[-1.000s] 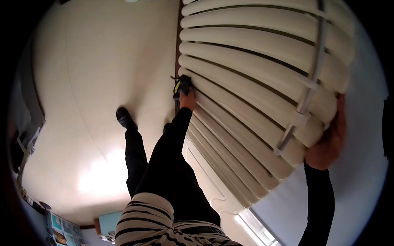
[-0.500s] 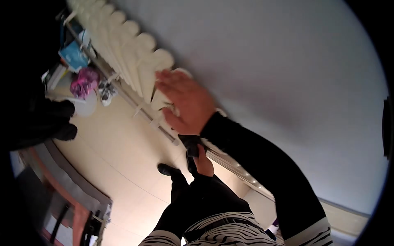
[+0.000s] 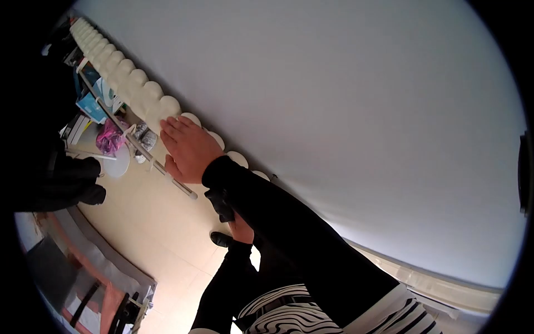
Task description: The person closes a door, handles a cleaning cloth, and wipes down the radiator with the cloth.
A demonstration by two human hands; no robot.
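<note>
A row of cream, round-topped pieces (image 3: 136,80) runs along the grey wall in the head view; what they are exactly I cannot tell. My right hand (image 3: 191,149) lies over the near part of the row, its fingers stretched out and the thumb apart. Lower down, my left hand (image 3: 242,228) is closed round a small bundle of black cloth (image 3: 219,205), partly hidden behind my right sleeve. A metal rail (image 3: 147,150) runs alongside the row, close to my right thumb.
Below the rail lie a pink plastic bag (image 3: 110,137), a blue box (image 3: 92,108) and a round white lid-like thing (image 3: 117,162). Dark clothing (image 3: 67,181) hangs at the left. A bed-like frame with pink fabric (image 3: 108,303) stands lower left on the pale floor (image 3: 156,239).
My right hand has moved left along the cream row, which now looks straighter and more evenly spread. My left hand with the black cloth has shifted left and slightly down in view.
</note>
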